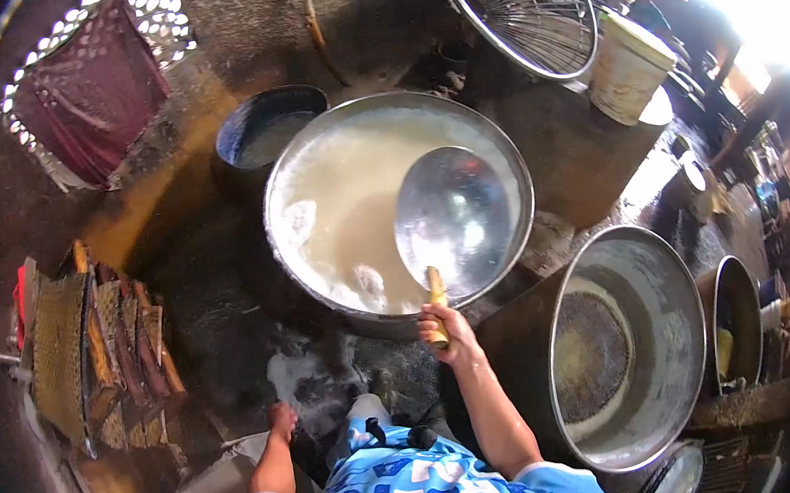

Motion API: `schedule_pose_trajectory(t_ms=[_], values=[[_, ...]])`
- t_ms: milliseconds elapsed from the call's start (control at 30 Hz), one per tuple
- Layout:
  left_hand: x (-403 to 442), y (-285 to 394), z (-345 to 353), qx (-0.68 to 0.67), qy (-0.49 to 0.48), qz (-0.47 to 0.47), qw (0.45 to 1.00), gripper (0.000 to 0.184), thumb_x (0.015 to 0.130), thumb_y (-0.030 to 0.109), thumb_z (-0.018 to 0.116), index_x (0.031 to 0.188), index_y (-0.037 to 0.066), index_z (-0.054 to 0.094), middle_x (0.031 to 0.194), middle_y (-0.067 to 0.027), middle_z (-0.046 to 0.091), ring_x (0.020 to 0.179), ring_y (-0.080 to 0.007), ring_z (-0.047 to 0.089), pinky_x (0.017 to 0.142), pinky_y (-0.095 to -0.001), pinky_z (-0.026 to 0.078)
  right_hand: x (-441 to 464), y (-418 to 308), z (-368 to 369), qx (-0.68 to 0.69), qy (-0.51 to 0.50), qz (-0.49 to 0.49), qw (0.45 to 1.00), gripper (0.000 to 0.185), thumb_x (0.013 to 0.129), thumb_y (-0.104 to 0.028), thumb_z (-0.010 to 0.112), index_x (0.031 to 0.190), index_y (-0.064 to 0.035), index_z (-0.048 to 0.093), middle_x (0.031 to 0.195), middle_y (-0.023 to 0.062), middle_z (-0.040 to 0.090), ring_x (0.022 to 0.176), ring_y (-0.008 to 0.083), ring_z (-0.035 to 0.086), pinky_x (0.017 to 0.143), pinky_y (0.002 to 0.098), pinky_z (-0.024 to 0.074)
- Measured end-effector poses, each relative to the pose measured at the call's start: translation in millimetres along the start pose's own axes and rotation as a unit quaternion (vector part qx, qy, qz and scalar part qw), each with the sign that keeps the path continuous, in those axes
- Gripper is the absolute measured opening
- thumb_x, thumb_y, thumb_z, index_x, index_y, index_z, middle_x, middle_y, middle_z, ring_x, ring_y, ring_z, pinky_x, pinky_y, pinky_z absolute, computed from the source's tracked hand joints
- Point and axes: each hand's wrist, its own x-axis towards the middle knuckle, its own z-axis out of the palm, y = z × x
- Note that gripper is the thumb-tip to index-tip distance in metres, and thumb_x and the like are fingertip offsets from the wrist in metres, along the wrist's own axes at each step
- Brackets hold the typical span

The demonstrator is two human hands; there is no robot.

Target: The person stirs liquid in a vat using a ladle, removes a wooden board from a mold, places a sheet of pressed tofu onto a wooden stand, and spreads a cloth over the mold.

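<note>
My right hand (450, 331) is wrapped round the short wooden handle of a large ladle (457, 217). Its wide, shiny metal bowl is over the right side of a big round metal vat (280, 255). Cloudy, cream-coloured liquid (343, 204) fills much of the vat, with white foam (300, 222) along the left and lower edges. How far the bowl dips into the liquid is hard to make out. Low on the left, away from the vat, my left hand (282, 419) hangs with its fingers curled and no object visible in it.
To the right stands a deep metal vat (690, 351) with residue at its bottom. A blue-rimmed tub (237, 133) is behind the main vat's left side. Wooden-framed mesh trays (64, 364) lean at left. A slatted round basket (524, 6) and a white bucket (630, 67) are at upper right.
</note>
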Motion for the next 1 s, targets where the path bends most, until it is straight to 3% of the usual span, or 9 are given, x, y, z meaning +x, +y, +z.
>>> schedule_pose_trajectory(t_ms=[167,333,500,700,733,900,1000], values=[[-54,-108,-46,-0.032,-0.02,-0.104,0.994,0.016,0.083,0.027,0.047,0.074,0.014,0.049,0.063,-0.0023,0.051,0.046,-0.0179,0.047,0.038,-0.0307,0.033,43,35,31,-0.007,-0.008,0.087,0.996,0.016,0.083,-0.008,0.05,0.071,-0.0078,0.04,0.058,-0.002,0.04,0.046,0.0063,0.04,0.039,0.0197,0.0375],[-66,-119,-28,-0.04,-0.033,-0.165,0.985,0.015,0.084,0.028,0.047,0.08,0.014,0.05,0.067,-0.0025,0.054,0.05,-0.0181,0.05,0.04,-0.0316,0.035,75,66,39,0.049,-0.005,0.135,0.99,0.017,0.085,-0.009,0.048,0.069,-0.007,0.042,0.056,-0.0016,0.04,0.045,0.0067,0.04,0.039,0.0195,0.0379],[5,-63,-26,-0.023,-0.075,-0.144,0.987,0.017,0.084,0.029,0.046,0.087,0.014,0.051,0.071,-0.0027,0.056,0.053,-0.0183,0.052,0.043,-0.0325,0.037,89,88,45,0.109,0.019,0.15,0.982,0.015,0.085,-0.01,0.049,0.071,-0.0049,0.045,0.056,-0.0007,0.042,0.045,0.0071,0.041,0.039,0.0196,0.0388],[115,82,-6,-0.042,-0.118,-0.041,0.991,0.021,0.084,0.03,0.046,0.094,0.014,0.053,0.076,-0.003,0.059,0.057,-0.0185,0.056,0.046,-0.0335,0.04,103,89,39,0.163,0.088,0.109,0.977,0.015,0.084,-0.008,0.05,0.071,-0.0044,0.043,0.057,0.0018,0.044,0.046,0.0089,0.044,0.041,0.0211,0.0416],[146,99,-3,-0.054,-0.153,-0.043,0.986,0.027,0.084,0.031,0.044,0.103,0.014,0.053,0.082,-0.0034,0.061,0.062,-0.0193,0.058,0.05,-0.0356,0.042,106,89,38,0.171,0.085,0.091,0.977,0.014,0.084,-0.008,0.05,0.072,-0.004,0.043,0.057,0.0021,0.045,0.046,0.0093,0.045,0.041,0.0211,0.0417],[162,170,17,0.019,-0.147,0.027,0.989,0.026,0.083,0.027,0.042,0.103,0.015,0.052,0.082,-0.0031,0.061,0.06,-0.018,0.058,0.051,-0.0333,0.042,123,74,40,0.222,0.104,0.017,0.969,0.012,0.082,-0.006,0.05,0.075,-0.0031,0.041,0.059,0.0041,0.046,0.046,0.0112,0.046,0.041,0.0217,0.0436],[159,167,25,-0.01,-0.191,-0.006,0.982,0.025,0.082,0.025,0.043,0.102,0.015,0.053,0.08,-0.0028,0.061,0.058,-0.0178,0.057,0.05,-0.0326,0.042,139,58,27,0.244,0.115,-0.028,0.963,0.011,0.08,-0.005,0.05,0.077,-0.0034,0.04,0.06,0.0044,0.044,0.047,0.0125,0.047,0.042,0.0225,0.0447]])
